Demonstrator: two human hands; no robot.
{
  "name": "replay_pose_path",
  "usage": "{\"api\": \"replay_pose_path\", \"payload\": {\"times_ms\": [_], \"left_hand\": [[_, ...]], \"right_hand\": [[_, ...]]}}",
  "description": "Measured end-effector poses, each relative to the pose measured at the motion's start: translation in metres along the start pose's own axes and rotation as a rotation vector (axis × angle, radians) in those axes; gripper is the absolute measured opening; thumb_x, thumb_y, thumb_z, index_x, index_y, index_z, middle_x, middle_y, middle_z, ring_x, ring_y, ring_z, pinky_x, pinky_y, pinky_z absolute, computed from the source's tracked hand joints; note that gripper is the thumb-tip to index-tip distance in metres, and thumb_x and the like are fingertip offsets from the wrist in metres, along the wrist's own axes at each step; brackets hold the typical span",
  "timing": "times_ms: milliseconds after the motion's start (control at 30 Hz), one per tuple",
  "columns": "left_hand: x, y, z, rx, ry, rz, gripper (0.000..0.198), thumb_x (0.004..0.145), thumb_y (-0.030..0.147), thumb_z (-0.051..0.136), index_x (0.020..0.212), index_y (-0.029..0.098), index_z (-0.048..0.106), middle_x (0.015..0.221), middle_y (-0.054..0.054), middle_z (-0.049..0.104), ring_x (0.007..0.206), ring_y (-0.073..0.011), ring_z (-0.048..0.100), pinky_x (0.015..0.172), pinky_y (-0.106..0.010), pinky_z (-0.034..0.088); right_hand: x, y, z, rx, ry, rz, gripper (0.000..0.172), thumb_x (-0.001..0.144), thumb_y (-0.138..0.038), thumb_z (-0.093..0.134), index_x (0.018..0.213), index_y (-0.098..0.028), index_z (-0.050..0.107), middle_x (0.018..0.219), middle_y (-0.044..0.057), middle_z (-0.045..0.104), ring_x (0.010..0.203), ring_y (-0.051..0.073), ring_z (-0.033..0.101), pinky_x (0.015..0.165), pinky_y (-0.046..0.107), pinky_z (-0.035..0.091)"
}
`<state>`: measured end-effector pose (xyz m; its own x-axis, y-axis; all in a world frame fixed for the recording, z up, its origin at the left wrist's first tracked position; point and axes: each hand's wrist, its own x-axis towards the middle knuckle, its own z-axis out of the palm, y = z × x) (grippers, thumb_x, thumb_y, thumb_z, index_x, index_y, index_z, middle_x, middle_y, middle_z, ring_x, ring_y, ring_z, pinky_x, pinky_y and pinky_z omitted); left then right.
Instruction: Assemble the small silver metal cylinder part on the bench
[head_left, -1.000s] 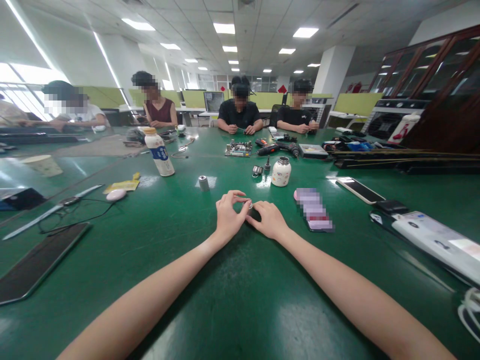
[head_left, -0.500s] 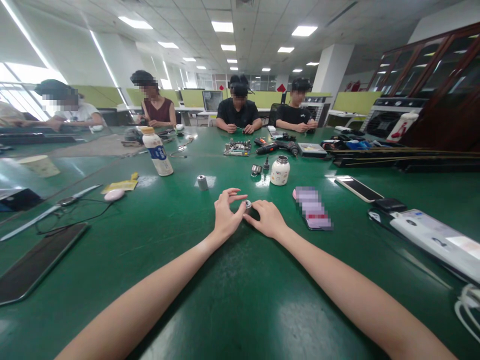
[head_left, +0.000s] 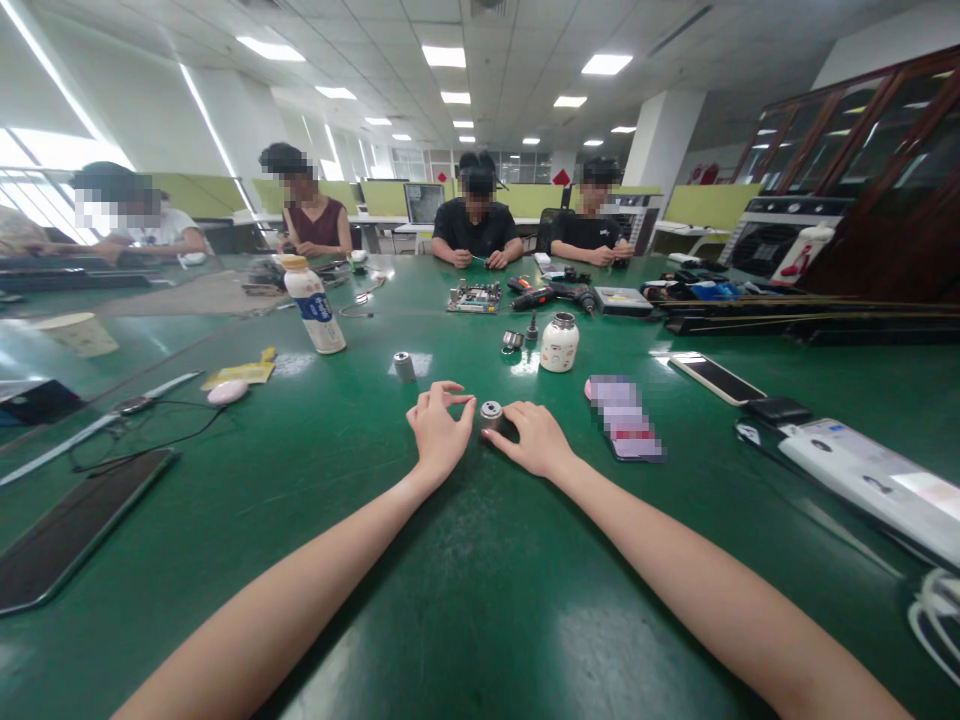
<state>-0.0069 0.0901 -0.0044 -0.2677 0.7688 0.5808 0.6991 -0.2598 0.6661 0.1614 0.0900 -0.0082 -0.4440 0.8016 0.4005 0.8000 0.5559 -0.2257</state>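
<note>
A short metal cylinder (head_left: pixel 491 411) stands upright on the green table, dark spots on its top face. The thumb and fingers of my right hand (head_left: pixel 537 440) are around its right side, holding it. My left hand (head_left: pixel 441 432) is just left of the cylinder, apart from it. Its thumb and index fingertip meet in a pinch, and anything between them is too small to make out. A second grey cylinder (head_left: pixel 404 367) stands farther back on the left. Behind the right hand is a white patterned jar (head_left: pixel 560 343) with a metal neck, its lid off.
A purple-screened phone (head_left: pixel 624 418) lies to the right, another phone (head_left: pixel 716 378) beyond it. Back left stands a drink bottle (head_left: pixel 315 308); a tablet (head_left: pixel 79 530) lies at the left. A circuit board (head_left: pixel 474 297) and power drill (head_left: pixel 555 296) lie farther back, before several seated people.
My left hand has moved left, away from the top of the cylinder, its thumb and index finger coming together. The right hand stays at the cylinder.
</note>
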Motion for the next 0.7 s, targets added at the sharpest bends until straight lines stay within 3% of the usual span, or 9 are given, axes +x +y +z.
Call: {"api": "replay_pose_path", "payload": {"times_ms": [67, 167, 367, 567, 700], "left_hand": [[0.0, -0.009, 0.003, 0.048, -0.114, -0.053, 0.022, 0.077, 0.023, 0.073, 0.093, 0.026, 0.059, 0.084, -0.003, 0.078, 0.104, -0.0326, 0.062, 0.095, -0.052, 0.037], [-0.002, -0.018, 0.007, 0.079, -0.178, -0.044, 0.026, 0.077, 0.022, 0.073, 0.098, 0.026, 0.059, 0.086, -0.004, 0.079, 0.107, -0.034, 0.061, 0.094, -0.053, 0.036], [-0.004, -0.018, 0.009, 0.046, -0.117, 0.017, 0.028, 0.077, 0.023, 0.073, 0.101, 0.027, 0.06, 0.084, -0.004, 0.078, 0.103, -0.0325, 0.062, 0.095, -0.05, 0.037], [-0.003, 0.006, -0.001, -0.054, 0.068, 0.151, 0.012, 0.086, 0.031, 0.066, 0.095, 0.024, 0.063, 0.102, -0.006, 0.074, 0.106, -0.0257, 0.064, 0.099, -0.044, 0.037], [-0.008, 0.016, -0.003, -0.061, -0.01, 0.233, 0.013, 0.086, 0.028, 0.068, 0.097, 0.024, 0.063, 0.096, -0.004, 0.075, 0.105, -0.0244, 0.063, 0.1, -0.043, 0.036]], "right_hand": [[0.0, 0.0, 0.0, 0.001, 0.002, 0.002, 0.037, 0.095, -0.05, 0.056, 0.107, -0.016, 0.066, 0.107, 0.01, 0.069, 0.098, 0.024, 0.061, 0.085, 0.036, 0.042], [0.0, 0.0, 0.0, 0.002, 0.004, 0.001, 0.036, 0.095, -0.049, 0.056, 0.108, -0.016, 0.066, 0.107, 0.01, 0.069, 0.098, 0.024, 0.061, 0.085, 0.035, 0.042], [0.0, 0.0, 0.0, -0.005, 0.003, -0.002, 0.036, 0.095, -0.049, 0.055, 0.107, -0.017, 0.066, 0.106, 0.01, 0.069, 0.097, 0.024, 0.061, 0.084, 0.036, 0.043], [0.0, 0.002, 0.002, 0.0, 0.005, -0.006, 0.036, 0.095, -0.05, 0.056, 0.107, -0.017, 0.065, 0.107, 0.01, 0.069, 0.098, 0.024, 0.061, 0.084, 0.036, 0.043], [0.0, 0.002, 0.003, 0.001, -0.001, -0.007, 0.036, 0.095, -0.049, 0.056, 0.107, -0.017, 0.065, 0.107, 0.01, 0.069, 0.098, 0.024, 0.061, 0.084, 0.036, 0.043]]}}
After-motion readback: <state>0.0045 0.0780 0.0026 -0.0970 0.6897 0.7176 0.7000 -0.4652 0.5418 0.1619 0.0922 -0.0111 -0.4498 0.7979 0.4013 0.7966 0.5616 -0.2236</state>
